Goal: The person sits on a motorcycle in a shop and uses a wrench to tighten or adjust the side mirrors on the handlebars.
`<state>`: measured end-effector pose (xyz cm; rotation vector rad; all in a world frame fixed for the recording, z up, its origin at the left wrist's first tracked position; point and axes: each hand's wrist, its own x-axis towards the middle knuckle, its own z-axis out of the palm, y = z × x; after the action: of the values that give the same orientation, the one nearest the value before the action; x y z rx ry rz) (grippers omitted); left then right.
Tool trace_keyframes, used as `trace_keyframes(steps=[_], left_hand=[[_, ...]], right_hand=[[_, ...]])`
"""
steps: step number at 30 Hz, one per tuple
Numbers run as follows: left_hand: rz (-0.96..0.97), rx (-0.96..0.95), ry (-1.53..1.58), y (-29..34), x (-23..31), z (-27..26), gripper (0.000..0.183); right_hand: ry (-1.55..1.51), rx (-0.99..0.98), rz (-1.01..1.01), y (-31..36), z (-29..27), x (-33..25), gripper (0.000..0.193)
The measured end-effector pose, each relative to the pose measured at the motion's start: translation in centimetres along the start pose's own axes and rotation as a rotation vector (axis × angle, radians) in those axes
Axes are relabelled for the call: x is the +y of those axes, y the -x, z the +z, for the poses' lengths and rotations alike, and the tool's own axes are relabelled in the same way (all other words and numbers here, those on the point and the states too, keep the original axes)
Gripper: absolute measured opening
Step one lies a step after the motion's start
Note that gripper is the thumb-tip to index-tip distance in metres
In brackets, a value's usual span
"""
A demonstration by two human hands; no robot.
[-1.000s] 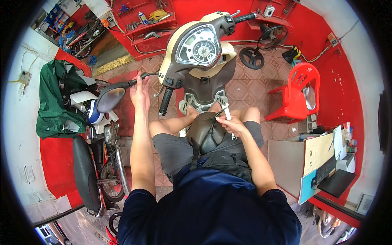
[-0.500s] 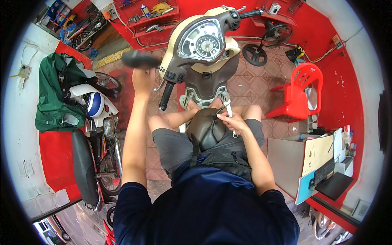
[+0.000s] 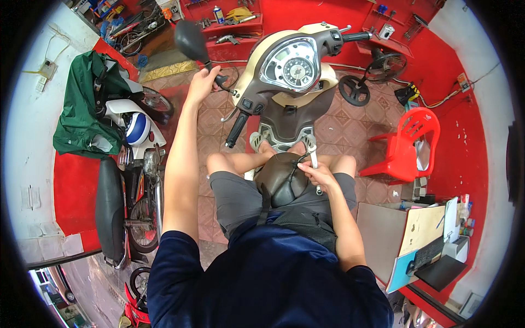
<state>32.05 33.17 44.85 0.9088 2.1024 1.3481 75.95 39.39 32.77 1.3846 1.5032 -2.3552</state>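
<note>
A cream and brown scooter (image 3: pixel 256 52) stands in front of me, and I sit astride its brown seat (image 3: pixel 266 169). My left hand (image 3: pixel 202 86) is closed round the stem of a black rear-view mirror (image 3: pixel 190 41) beside the left handlebar; its head points up and away. The stem's lower end comes close to the base by the left brake lever. Over the seat my right hand (image 3: pixel 320 176) is closed on a silver wrench (image 3: pixel 314 158). A second black mirror (image 3: pixel 283 194) rests on the seat between my thighs, its stem running up to the right fingers.
A red plastic chair (image 3: pixel 402 150) and a desk (image 3: pixel 383 229) with a keyboard stand on the right. Parked motorbikes (image 3: pixel 112 210), one under a green cover (image 3: pixel 82 112), line the left. Red shelves (image 3: pixel 240 41) with tools and a black fan (image 3: pixel 383 68) are ahead.
The mirror in my left hand has swung from lying level and blurred to standing upright, pointing away. My right hand still keeps the wrench over the seat. The view has shifted slightly.
</note>
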Motion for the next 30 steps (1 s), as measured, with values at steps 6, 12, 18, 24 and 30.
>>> trace_keyframes(steps=[6, 12, 18, 24, 30], left_hand=[[-0.036, 0.024, 0.86, 4.4, -1.9, 2.5, 0.028], [0.233, 0.152, 0.571, 9.3, -3.0, 4.7, 0.034], [0.453, 0.208, -0.04, 8.0, 1.1, 3.0, 0.025], [0.259, 0.244, -0.432, 1.7, 2.2, 1.2, 0.031], [0.0, 0.029, 0.869, 2.6, -3.4, 1.9, 0.035]], right_hand=[[-0.022, 0.02, -0.024, 0.3, -0.9, 0.2, 0.033], [0.021, 0.013, -0.014, -0.3, -0.4, 0.2, 0.037], [0.037, 0.008, -0.021, -0.1, 0.3, -0.1, 0.034], [0.061, 0.024, -0.018, -0.4, 0.2, 0.3, 0.034], [0.03, 0.076, -0.048, -0.1, -0.6, 0.6, 0.029]])
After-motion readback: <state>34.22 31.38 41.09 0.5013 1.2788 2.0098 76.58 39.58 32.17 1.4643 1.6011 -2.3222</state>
